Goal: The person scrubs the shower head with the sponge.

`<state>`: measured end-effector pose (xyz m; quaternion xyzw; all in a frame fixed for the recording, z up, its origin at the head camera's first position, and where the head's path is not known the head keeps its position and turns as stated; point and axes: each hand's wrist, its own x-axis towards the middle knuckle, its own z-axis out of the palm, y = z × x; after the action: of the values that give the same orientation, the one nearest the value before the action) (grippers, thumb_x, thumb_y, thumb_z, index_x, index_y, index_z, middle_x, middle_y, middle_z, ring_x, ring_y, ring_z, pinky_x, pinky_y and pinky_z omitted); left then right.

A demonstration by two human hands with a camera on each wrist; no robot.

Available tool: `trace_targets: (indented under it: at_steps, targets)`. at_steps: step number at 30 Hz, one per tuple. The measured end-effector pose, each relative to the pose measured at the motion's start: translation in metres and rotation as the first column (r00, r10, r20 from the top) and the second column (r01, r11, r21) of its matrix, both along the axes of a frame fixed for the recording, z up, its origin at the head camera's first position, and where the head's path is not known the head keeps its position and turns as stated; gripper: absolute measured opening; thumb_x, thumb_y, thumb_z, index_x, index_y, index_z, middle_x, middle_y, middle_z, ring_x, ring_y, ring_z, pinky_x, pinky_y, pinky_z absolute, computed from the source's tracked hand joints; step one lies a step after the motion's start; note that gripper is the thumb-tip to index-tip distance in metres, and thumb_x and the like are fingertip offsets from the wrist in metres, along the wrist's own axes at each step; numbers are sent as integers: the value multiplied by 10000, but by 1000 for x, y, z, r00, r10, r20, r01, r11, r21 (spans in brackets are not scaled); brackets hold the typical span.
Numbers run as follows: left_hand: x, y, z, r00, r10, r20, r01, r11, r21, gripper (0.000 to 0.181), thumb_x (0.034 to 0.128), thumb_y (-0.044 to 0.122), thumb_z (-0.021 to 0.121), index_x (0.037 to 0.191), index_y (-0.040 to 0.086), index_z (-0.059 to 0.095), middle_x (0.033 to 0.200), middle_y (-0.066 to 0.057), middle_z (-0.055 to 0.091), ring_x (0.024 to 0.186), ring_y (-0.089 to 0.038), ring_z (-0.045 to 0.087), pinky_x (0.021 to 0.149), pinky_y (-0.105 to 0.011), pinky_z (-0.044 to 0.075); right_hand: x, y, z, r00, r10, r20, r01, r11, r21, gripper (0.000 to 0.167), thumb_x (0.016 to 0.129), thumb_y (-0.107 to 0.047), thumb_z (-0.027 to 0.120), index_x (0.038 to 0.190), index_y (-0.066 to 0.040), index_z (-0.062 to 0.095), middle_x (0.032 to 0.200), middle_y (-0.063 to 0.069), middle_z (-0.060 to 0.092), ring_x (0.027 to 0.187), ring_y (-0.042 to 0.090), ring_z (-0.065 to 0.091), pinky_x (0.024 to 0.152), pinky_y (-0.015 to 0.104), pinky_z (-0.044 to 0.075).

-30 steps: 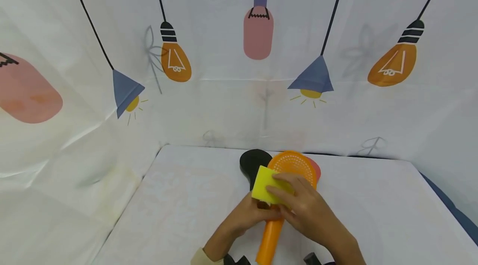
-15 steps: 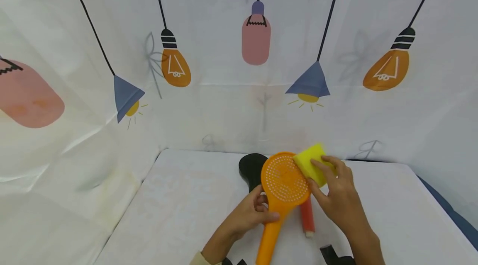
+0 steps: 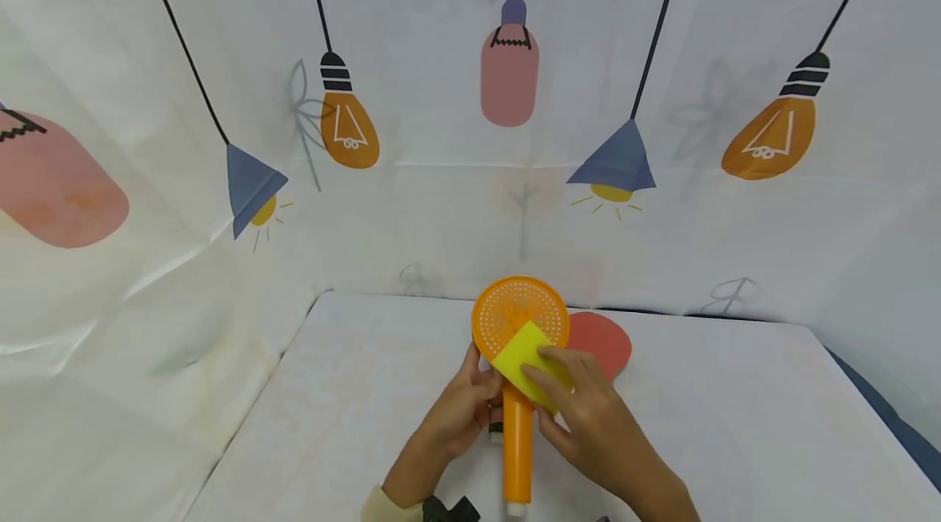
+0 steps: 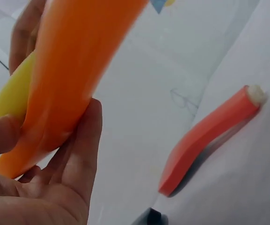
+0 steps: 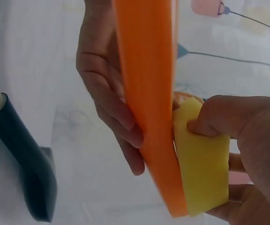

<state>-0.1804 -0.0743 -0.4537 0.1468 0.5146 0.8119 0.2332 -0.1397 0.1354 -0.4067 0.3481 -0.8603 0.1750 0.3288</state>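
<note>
In the head view, an orange slotted skimmer point(image 3: 518, 440) stands with its round perforated head up and its handle toward me. My left hand point(image 3: 459, 408) grips it near the neck; in the left wrist view the thumb and fingers point(image 4: 81, 154) lie on either side of the orange plastic. My right hand point(image 3: 599, 424) pinches a yellow sponge point(image 3: 525, 363) and holds it against the lower part of the perforated head. The right wrist view has the sponge point(image 5: 202, 164) flat along the skimmer's face, thumb on one side. Part of the perforated head is hidden by the sponge.
A red utensil point(image 3: 599, 342) with a broad flat head lies on the white table point(image 3: 367, 359) to the right, behind my right hand. A dark utensil point(image 5: 25, 154) lies to the left, mostly hidden in the head view. A printed white cloth point(image 3: 441, 203) hangs behind the table.
The sponge has moved from the skimmer head's upper right edge down and left to its lower part. The skimmer has shifted left and stands straighter, covering the dark utensil.
</note>
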Motion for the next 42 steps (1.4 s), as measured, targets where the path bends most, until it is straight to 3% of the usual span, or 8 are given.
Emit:
trace_targets:
  at_steps: [7,12,15,23,29,35,38,42]
  targets:
    - [1,-7,3,997,-23,78,10,986,164,558,1085,354,374,1547,326,63,1362,-14,576,1071,-120,675,884,-311,587,5,0,-1,985,159,60,-158,987,-8,463,784,-141,757,1228,-220,656,1330,32,565,1193,213,510,987,255,487]
    - [-2,-11,5,997,30,71,-44,980,195,522,1071,340,410,1497,336,110,1323,-11,560,956,-86,643,842,-252,580,17,0,7,897,400,189,-415,908,48,506,776,-131,804,1235,-276,647,1328,-54,571,1179,120,518,996,142,445]
    - [-3,-13,7,999,12,43,-21,973,231,515,1076,317,402,1497,324,105,1276,-44,609,890,-141,677,810,-305,598,24,1,13,851,454,263,-490,867,88,523,777,-128,809,1238,-310,644,1333,-99,560,1179,78,510,968,116,453]
    - [0,-9,10,1000,-12,17,9,979,202,409,1072,239,452,1385,272,192,1265,-39,569,998,-107,660,878,-278,585,17,-3,7,953,298,48,-302,940,156,370,803,-143,748,1134,-295,683,1298,-74,585,1197,177,523,952,250,517]
    - [4,-1,12,999,-21,-36,23,998,58,346,1063,234,468,1308,231,224,1201,-57,629,968,-118,681,830,-283,598,7,-10,-2,954,280,-108,-264,954,140,373,999,-213,337,1021,-249,707,1223,-43,621,1147,234,553,958,322,491]
    - [4,1,14,997,68,-25,-68,997,29,333,1049,265,513,1262,208,263,1136,-46,687,923,-130,693,769,-273,600,14,-8,0,955,295,14,-294,943,156,260,860,-100,590,1013,-268,716,1215,-78,626,1126,181,559,923,298,518]
    - [3,0,15,988,154,10,-154,987,45,364,1039,301,537,1280,215,279,1191,-49,665,986,-167,681,796,-335,609,20,-1,9,891,352,286,-404,902,151,390,778,-78,730,1088,-315,717,1256,-135,608,1163,105,528,927,249,521]
    - [2,-2,16,968,249,40,-252,964,88,463,1033,283,550,1377,248,242,1331,-86,581,1063,-212,665,857,-434,602,25,13,21,716,445,539,-550,834,42,416,875,-92,725,1207,-338,680,1337,-156,564,1239,67,489,966,234,518]
